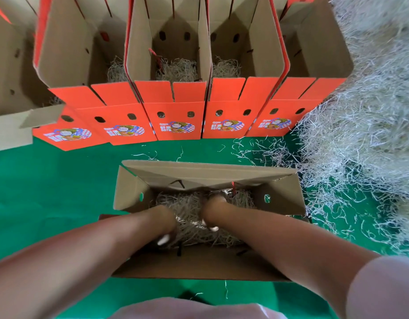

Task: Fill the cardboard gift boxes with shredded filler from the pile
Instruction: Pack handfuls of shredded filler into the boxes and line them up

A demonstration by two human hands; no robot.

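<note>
An open cardboard gift box (208, 171) is seen lying on a green surface (49, 192), directly below the camera, with both bare forearms reached down into it. The left hand (165, 227) and the right hand (212, 211) are sunk side by side into the shredded filler (189, 203) that covers the bottom of the box. The fingers are blurred and largely hidden by the wrists and the strands, so whether anything is being grasped cannot be told for either hand. A red cord (233, 187) is seen against the far wall of the box, just beyond the right hand.

Behind, a row of orange boxes (176, 120) is stood upright with flaps raised; 5 printed fronts are counted, and pale filler (176, 70) is visible in the bottoms of 3. A plain brown box (10, 65) is placed at the far left of the row. The large filler pile (371, 111) is heaped along the right side, touching the last orange box, with loose strands (263, 150) scattered between the row and the near box. A pale sleeve (387, 284) is seen on the right arm.
</note>
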